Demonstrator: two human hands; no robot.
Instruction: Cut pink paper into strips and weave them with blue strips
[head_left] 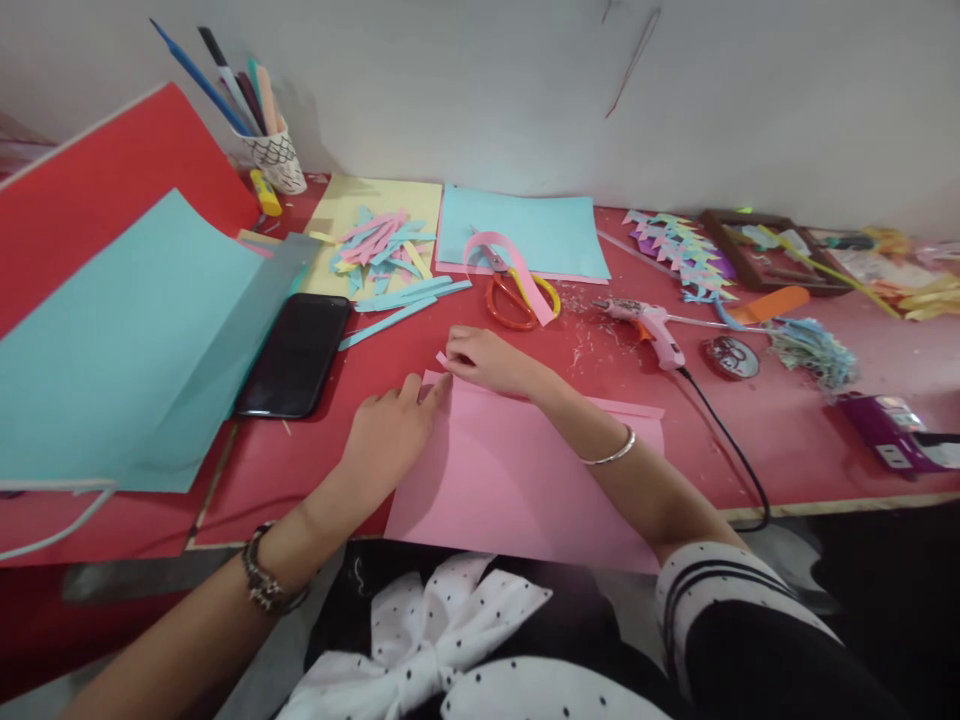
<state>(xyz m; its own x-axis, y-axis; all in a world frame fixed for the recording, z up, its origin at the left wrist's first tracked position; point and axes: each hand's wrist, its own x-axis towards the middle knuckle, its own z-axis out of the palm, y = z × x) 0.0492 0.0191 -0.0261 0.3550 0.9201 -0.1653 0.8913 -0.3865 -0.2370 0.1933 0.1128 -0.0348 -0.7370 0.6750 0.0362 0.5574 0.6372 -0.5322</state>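
Observation:
A large sheet of pink paper [525, 480] lies at the front edge of the red table. Along its far edge runs a narrow pink paper strip [630, 408]; I cannot tell whether the two are still joined. My right hand [487, 360] is closed in a pinch on the strip near its left end, and a short tip sticks out past the fingers. At the sheet's far left corner my left hand [397, 425] grips and presses the paper, its fingers partly curled and close to the right hand's fingertips.
Scissors [510, 305] lie beyond my hands under a curled pink strip [517, 265]. Cut strips [382, 245] are heaped at the back. A black phone [296, 355] and blue sheets [120, 350] are left; a corded pink glue gun [649, 325] is right.

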